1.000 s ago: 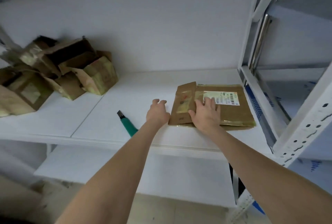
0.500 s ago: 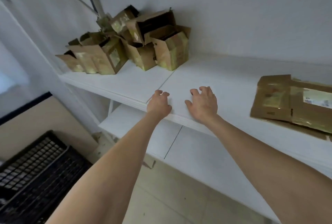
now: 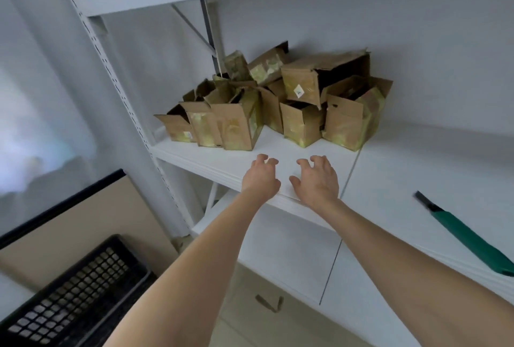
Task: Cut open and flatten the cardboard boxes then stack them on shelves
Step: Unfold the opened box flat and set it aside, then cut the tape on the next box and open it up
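— Two empty hands, left hand (image 3: 261, 177) and right hand (image 3: 315, 180), fingers spread?
— Yes, off the flattened box (now out of frame), nearing cardboard boxes (image 3: 278, 107) heaped on the shelf (image 3: 417, 152); next cut due.

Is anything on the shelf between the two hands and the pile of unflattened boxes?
Nothing visible. Only bare shelf separates the left hand and right hand from the pile of boxes; the green cutter lies off to the right.

Soft, even daylight — bright blur at left, edges bowed.
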`<action>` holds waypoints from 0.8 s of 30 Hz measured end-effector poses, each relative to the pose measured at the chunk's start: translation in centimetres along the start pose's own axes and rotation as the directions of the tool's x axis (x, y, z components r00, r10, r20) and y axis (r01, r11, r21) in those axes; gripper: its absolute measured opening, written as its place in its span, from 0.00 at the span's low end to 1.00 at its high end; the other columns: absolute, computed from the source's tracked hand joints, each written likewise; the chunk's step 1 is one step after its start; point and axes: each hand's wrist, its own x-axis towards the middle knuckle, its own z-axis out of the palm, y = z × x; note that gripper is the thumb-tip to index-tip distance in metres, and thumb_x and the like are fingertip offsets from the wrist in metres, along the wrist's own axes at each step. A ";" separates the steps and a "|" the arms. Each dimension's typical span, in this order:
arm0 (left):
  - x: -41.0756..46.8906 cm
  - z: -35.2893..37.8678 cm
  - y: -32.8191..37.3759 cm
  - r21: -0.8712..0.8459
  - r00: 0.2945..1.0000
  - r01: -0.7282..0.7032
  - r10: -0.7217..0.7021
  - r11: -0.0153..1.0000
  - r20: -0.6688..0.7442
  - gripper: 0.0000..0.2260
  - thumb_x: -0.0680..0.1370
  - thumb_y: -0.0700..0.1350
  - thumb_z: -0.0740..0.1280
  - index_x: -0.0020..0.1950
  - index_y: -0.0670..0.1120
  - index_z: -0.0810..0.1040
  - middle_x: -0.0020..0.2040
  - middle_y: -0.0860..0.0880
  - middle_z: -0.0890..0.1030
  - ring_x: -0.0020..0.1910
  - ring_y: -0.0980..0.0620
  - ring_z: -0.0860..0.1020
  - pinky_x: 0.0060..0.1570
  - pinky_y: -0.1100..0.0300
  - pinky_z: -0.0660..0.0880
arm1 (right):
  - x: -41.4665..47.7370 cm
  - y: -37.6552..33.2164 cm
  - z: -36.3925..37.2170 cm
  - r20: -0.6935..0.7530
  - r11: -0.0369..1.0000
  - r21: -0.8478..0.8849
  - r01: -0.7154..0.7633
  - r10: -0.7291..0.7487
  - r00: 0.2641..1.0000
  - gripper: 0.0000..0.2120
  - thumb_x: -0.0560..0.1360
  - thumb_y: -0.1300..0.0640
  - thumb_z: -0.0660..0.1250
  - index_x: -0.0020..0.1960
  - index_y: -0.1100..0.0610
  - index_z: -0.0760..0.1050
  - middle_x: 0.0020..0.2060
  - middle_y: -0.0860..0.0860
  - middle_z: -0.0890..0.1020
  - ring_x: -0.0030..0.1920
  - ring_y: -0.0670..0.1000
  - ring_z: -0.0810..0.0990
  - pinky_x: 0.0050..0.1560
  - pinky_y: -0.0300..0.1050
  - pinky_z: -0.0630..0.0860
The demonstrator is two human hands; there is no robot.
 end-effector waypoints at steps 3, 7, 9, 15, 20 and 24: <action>2.7 -1.1 -2.3 -0.015 0.999 -0.018 0.017 1.000 -0.033 0.23 0.80 0.41 0.63 0.75 0.46 0.64 0.76 0.47 0.60 0.70 0.46 0.67 0.61 0.52 0.73 | 3.1 -2.7 0.6 -0.026 1.000 -0.003 0.013 -0.013 1.000 0.24 0.81 0.44 0.58 0.75 0.51 0.62 0.73 0.55 0.62 0.75 0.57 0.56 0.73 0.52 0.60; 7.3 -3.0 -4.9 -0.044 0.983 -0.085 0.077 0.995 -0.167 0.20 0.79 0.40 0.61 0.72 0.46 0.68 0.72 0.48 0.65 0.63 0.46 0.73 0.53 0.53 0.76 | 8.1 -5.3 1.2 -0.061 1.000 0.013 0.008 -0.007 0.998 0.24 0.81 0.45 0.58 0.75 0.51 0.61 0.73 0.55 0.63 0.75 0.57 0.58 0.72 0.51 0.62; 9.6 -4.2 -6.0 -0.007 0.945 -0.157 0.148 0.988 -0.293 0.18 0.79 0.39 0.61 0.69 0.45 0.71 0.67 0.47 0.69 0.61 0.47 0.73 0.49 0.55 0.76 | 10.7 -6.4 1.6 -0.091 1.000 0.010 0.015 -0.014 0.996 0.24 0.81 0.46 0.58 0.75 0.51 0.62 0.72 0.56 0.64 0.74 0.58 0.59 0.71 0.51 0.63; 16.1 -8.0 -8.9 0.014 0.876 -0.242 0.225 0.970 -0.427 0.17 0.78 0.40 0.62 0.67 0.44 0.73 0.64 0.47 0.71 0.59 0.49 0.74 0.43 0.60 0.73 | 17.5 -9.4 1.0 -0.224 0.998 0.000 0.057 -0.056 0.973 0.21 0.81 0.51 0.59 0.73 0.52 0.64 0.70 0.55 0.66 0.70 0.56 0.64 0.65 0.48 0.66; 21.7 -10.4 -8.3 -0.078 0.873 -0.282 0.222 0.956 -0.435 0.18 0.78 0.39 0.62 0.68 0.44 0.73 0.65 0.46 0.71 0.61 0.46 0.73 0.48 0.54 0.77 | 21.2 -9.8 -1.5 -0.434 0.994 -0.070 0.085 -0.107 0.894 0.18 0.75 0.62 0.67 0.64 0.56 0.75 0.59 0.57 0.76 0.58 0.60 0.75 0.53 0.53 0.74; 25.3 -10.7 -6.3 -0.174 0.889 -0.351 0.269 0.920 -0.370 0.18 0.77 0.38 0.62 0.67 0.42 0.72 0.65 0.43 0.70 0.59 0.41 0.75 0.46 0.50 0.77 | 22.4 -9.0 -4.9 -0.643 0.991 -0.134 0.030 -0.110 0.758 0.18 0.70 0.62 0.71 0.60 0.56 0.78 0.56 0.58 0.78 0.52 0.62 0.77 0.43 0.54 0.78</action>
